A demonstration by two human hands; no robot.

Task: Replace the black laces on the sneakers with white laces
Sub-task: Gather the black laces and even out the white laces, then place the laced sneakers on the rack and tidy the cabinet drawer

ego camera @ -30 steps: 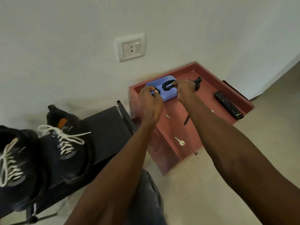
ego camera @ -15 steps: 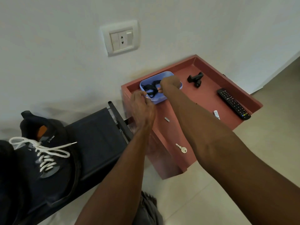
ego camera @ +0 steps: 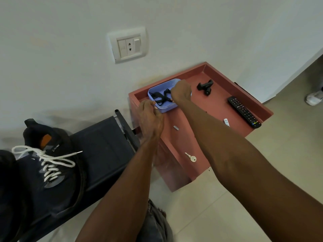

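We tuck the black laces (ego camera: 161,98) fully inside the blue tray (ego camera: 167,109) at the counter's (ego camera: 216,109) back-left corner. Our right hand (ego camera: 180,93) pinches them; our left hand (ego camera: 151,117) curls on the rim, its grip unclear.

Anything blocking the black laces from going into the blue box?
Nothing visible. The black laces already lie inside the open blue box; the right hand is over its rim at the laces, and the left hand is at its near edge.

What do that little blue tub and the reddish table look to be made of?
The blue tub looks like moulded plastic: thin, rounded walls with a smooth, even, matte colour. The reddish table seems to be painted or laminated board, flat and uniformly coloured, with no grain visible.
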